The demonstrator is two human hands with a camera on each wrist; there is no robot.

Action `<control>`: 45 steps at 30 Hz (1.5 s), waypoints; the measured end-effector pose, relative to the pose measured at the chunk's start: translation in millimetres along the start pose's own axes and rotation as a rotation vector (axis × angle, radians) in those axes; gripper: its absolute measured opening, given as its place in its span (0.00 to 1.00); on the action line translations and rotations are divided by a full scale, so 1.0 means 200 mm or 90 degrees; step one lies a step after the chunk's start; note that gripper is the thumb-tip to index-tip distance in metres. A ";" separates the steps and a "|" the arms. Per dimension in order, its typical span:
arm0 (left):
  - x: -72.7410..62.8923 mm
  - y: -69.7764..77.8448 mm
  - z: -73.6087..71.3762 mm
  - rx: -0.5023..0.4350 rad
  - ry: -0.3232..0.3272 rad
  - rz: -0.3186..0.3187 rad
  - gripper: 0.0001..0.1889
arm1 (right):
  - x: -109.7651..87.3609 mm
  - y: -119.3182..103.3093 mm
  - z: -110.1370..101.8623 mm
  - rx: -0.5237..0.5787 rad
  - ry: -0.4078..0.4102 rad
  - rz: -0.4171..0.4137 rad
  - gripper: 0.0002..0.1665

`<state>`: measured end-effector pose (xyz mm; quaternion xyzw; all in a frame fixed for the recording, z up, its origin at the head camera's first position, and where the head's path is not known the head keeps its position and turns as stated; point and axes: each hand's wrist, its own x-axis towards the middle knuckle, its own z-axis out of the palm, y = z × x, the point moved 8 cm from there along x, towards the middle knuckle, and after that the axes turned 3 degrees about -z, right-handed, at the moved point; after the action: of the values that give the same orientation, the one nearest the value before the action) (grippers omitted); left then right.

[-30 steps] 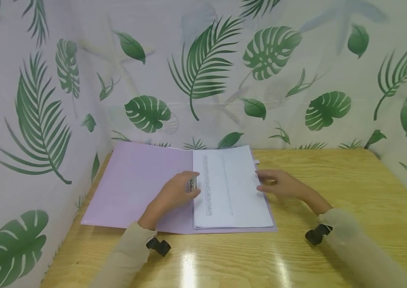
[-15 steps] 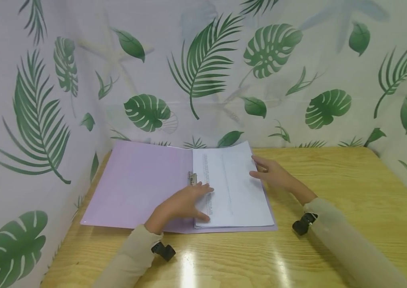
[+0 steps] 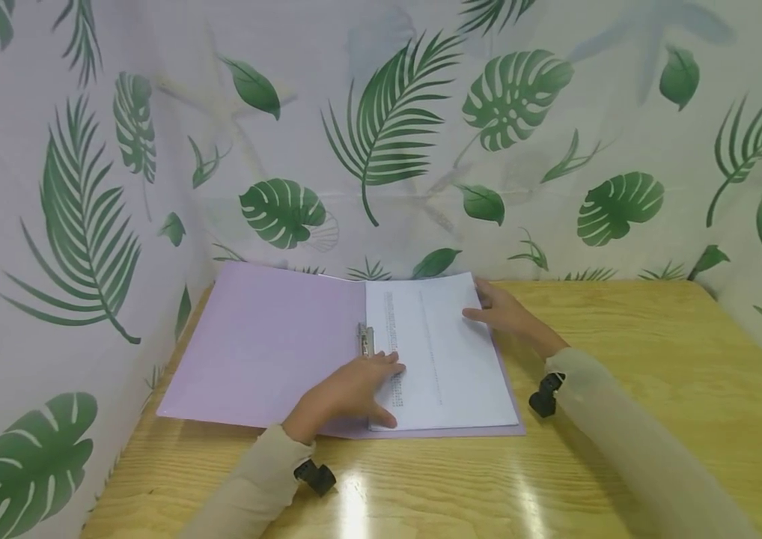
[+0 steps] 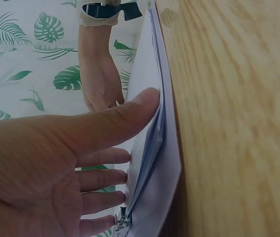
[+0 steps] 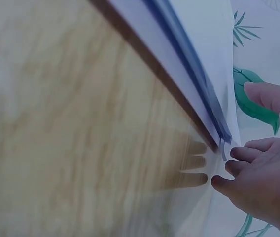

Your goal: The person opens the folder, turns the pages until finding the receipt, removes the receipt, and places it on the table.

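Note:
A purple folder (image 3: 266, 344) lies spread on the table, with a stack of white printed sheets (image 3: 458, 359) on its right half. At the fold sits a metal clip (image 3: 365, 339), beside the sheets' left edge. My left hand (image 3: 354, 389) rests on the lower left of the stack, fingers extended and thumb near the bottom edge; the left wrist view shows its fingertips against the paper, just above the clip. My right hand (image 3: 505, 311) is at the upper right edge, its thumb over the paper. In the right wrist view its fingers (image 5: 243, 154) are spread beside the corner.
The wooden table (image 3: 623, 389) extends to the right and in front of the folder. A leaf-patterned cloth (image 3: 421, 135) stands close behind the folder and along the left side. Black wrist cameras (image 3: 316, 476) are strapped over both sleeves.
My left hand has moved from the clip down and right onto the sheets. My right hand has slid up along the right edge to near the top corner, now covering the small white tab.

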<state>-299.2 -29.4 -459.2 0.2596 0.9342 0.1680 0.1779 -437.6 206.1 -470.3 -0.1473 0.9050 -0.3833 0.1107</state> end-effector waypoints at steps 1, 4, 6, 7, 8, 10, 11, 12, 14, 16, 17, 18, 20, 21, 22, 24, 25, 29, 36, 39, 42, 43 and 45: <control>0.00 0.00 0.00 0.001 0.000 -0.003 0.48 | 0.01 0.01 0.00 -0.004 -0.001 0.003 0.52; 0.00 0.00 0.01 0.005 -0.001 -0.009 0.47 | 0.02 0.02 0.01 -0.012 -0.006 0.009 0.53; 0.00 0.00 0.00 0.008 0.000 -0.008 0.47 | 0.03 0.03 0.02 -0.018 -0.013 0.014 0.54; -0.01 0.00 0.00 0.011 0.001 -0.006 0.47 | 0.03 0.03 0.02 -0.018 -0.014 0.016 0.54; -0.01 0.00 0.00 0.012 0.002 -0.004 0.47 | 0.03 0.03 0.03 -0.019 -0.018 0.016 0.54; -0.01 0.00 0.00 0.015 0.003 0.002 0.47 | 0.03 0.02 0.03 -0.021 -0.025 0.017 0.54; -0.01 0.00 0.00 0.016 0.004 0.005 0.47 | 0.02 0.01 0.03 -0.020 -0.030 0.017 0.54; 0.00 0.00 0.00 0.017 0.004 0.007 0.47 | 0.02 0.00 0.04 -0.021 -0.036 0.017 0.55; 0.00 0.00 0.00 0.017 0.004 0.011 0.47 | 0.01 -0.01 0.04 -0.023 -0.048 0.015 0.56; 0.00 -0.01 0.00 0.017 0.004 0.011 0.47 | 0.01 -0.01 0.05 -0.029 -0.058 0.012 0.58; 0.00 -0.01 0.01 0.017 0.004 0.012 0.47 | 0.01 -0.01 0.05 -0.030 -0.062 0.011 0.58; 0.00 -0.01 0.01 0.018 0.005 0.013 0.47 | 0.01 -0.01 0.06 -0.035 -0.064 0.011 0.58; 0.01 -0.01 0.01 0.020 0.005 0.014 0.47 | 0.01 0.00 0.06 -0.041 -0.064 0.010 0.58; 0.01 -0.01 0.02 0.023 0.005 0.014 0.47 | 0.01 0.00 0.07 -0.045 -0.064 0.010 0.58; 0.01 -0.02 0.02 0.025 0.006 0.013 0.47 | 0.02 0.00 0.07 -0.049 -0.063 0.008 0.58; 0.01 -0.02 0.02 0.028 0.006 0.011 0.47 | 0.02 0.01 0.08 -0.059 -0.063 0.002 0.58; 0.01 -0.02 0.02 0.029 0.005 0.010 0.47 | 0.02 0.01 0.08 -0.063 -0.065 -0.006 0.58; 0.02 -0.02 0.03 0.031 0.004 0.005 0.47 | 0.00 -0.02 0.10 -0.082 -0.074 -0.041 0.58; 0.02 -0.02 0.03 0.035 0.006 0.008 0.47 | 0.00 -0.04 0.11 -0.097 -0.078 -0.051 0.57; 0.02 -0.02 0.03 0.035 0.007 0.009 0.47 | -0.01 -0.03 0.10 -0.083 -0.063 -0.035 0.56; 0.02 -0.02 0.03 0.035 0.007 0.008 0.47 | -0.01 -0.02 0.07 -0.067 -0.032 -0.022 0.52; 0.02 -0.02 0.03 0.035 0.006 0.007 0.47 | -0.01 -0.02 0.06 -0.060 -0.019 -0.020 0.50; 0.02 -0.02 0.03 0.037 0.007 0.006 0.47 | -0.01 -0.03 0.04 -0.048 0.007 -0.035 0.45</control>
<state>-301.9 -29.5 -467.5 0.2684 0.9383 0.1430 0.1646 -432.5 197.9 -470.2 -0.1739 0.9150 -0.3528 0.0895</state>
